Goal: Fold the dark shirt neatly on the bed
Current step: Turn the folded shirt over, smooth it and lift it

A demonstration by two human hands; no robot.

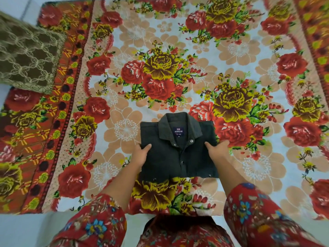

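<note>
Where the bed's (222,50) far left corner meets the frame, a brown lattice-patterned cloth (26,56) lies over the floral bedspread (124,41). Further right, near the middle of the near edge, the dark shirt (178,154) rests folded into a rectangle, collar up and label showing. The left hand (141,151) grips its left edge, thumb on top; the right hand (216,148) clasps the right edge likewise.
</note>
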